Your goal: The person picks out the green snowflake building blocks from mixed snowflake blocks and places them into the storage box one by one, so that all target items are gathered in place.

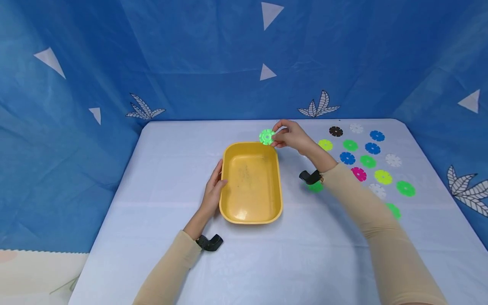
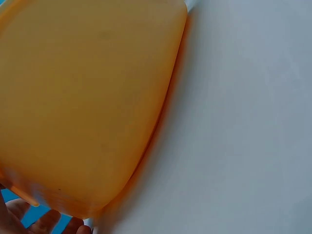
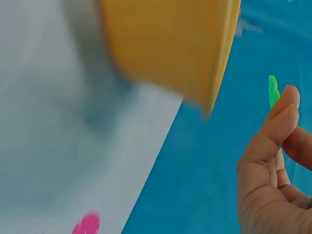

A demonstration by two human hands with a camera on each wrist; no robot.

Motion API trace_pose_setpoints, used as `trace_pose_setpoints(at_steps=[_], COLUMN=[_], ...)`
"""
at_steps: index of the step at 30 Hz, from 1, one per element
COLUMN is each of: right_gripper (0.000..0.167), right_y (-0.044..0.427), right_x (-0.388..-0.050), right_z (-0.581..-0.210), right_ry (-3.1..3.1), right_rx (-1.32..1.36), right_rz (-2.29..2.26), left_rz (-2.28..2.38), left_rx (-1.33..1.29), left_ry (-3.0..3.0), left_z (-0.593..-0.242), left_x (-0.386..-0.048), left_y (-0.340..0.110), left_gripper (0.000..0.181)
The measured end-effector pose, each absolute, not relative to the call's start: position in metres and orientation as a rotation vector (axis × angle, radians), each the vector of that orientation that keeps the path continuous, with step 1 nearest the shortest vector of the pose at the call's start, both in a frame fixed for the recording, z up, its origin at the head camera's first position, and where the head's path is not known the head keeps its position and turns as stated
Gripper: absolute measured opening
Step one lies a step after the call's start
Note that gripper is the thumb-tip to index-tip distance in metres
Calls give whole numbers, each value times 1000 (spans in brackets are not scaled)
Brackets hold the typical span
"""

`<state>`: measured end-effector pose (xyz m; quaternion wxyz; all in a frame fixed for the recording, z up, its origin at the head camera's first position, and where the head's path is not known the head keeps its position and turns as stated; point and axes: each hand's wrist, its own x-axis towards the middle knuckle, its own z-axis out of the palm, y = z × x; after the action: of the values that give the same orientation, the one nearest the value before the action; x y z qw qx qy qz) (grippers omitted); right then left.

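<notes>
In the head view a yellow plastic tray (image 1: 250, 182) is at the middle of the table, with bare inside floor. My left hand (image 1: 212, 190) grips its left side, thumb over the rim and fingers along the outer wall. Part of those fingers (image 2: 46, 222) shows below the tray in the left wrist view. My right hand (image 1: 291, 136) pinches a light-green snowflake disc (image 1: 266, 137) between thumb and fingers, above the tray's far right corner. Edge-on, the green disc (image 3: 273, 91) pokes out past the fingertips in the right wrist view.
Several snowflake discs lie flat on the table's right side, among them a brown disc (image 1: 336, 131), a pink disc (image 1: 359, 173) and a blue disc (image 1: 377, 135). My right forearm (image 1: 366, 212) passes over some. A blue curtain (image 1: 228, 59) hangs behind the white tabletop (image 1: 160, 169).
</notes>
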<state>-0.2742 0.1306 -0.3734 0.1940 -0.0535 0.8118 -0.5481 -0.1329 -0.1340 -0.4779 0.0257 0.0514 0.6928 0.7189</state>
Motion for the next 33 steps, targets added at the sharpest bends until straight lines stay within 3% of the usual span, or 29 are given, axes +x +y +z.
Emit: trace_pose_setpoints(at_steps=[19,33], right_gripper=[18,22], right_y=[70,55], right_x=[-253,-249], right_z=[-404,-431], right_ry=[2213,2290], right_rx=[-355,-293], right_rz=[-1427,-1340], left_rz=[2211,2206], left_rx=[116,127], left_ry=[2132,2148], left_z=[-478,-478], left_x=[-134,-133], left_y=[-130,-132], left_gripper=[63,64])
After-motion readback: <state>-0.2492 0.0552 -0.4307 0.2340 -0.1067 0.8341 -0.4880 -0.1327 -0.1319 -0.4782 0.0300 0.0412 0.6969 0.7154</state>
